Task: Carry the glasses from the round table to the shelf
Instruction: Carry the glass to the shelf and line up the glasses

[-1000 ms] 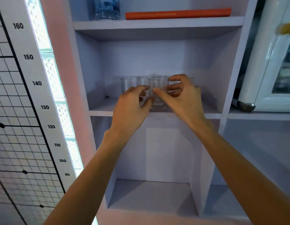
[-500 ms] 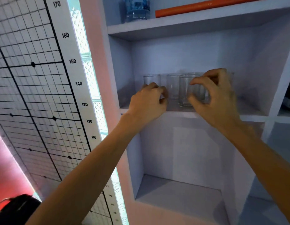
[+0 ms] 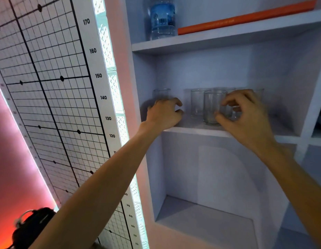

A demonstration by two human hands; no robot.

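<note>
Several clear glasses stand on the middle board of the pale shelf (image 3: 193,130). One glass (image 3: 161,94) stands alone at the left. A front glass (image 3: 212,107) stands beside another glass (image 3: 197,103), and more glasses (image 3: 259,92) show behind my right hand. My left hand (image 3: 164,115) hovers at the shelf edge in front of the left glass, with its fingers loosely curled and nothing in them. My right hand (image 3: 246,115) is just right of the front glass. Its thumb and fingers are spread, and the thumb lies close to the glass's base.
A water bottle (image 3: 162,18) and a flat orange object (image 3: 246,17) lie on the shelf board above. Below the glasses is a bare compartment (image 3: 206,221). A height-scale grid panel (image 3: 57,87) and a lit glass-block strip (image 3: 113,83) stand to the left. A dark object (image 3: 32,229) sits at the lower left.
Both hands have come off the front glass, which now stands on the shelf. My left hand has moved left in front of the left glass. The view has swung to the left.
</note>
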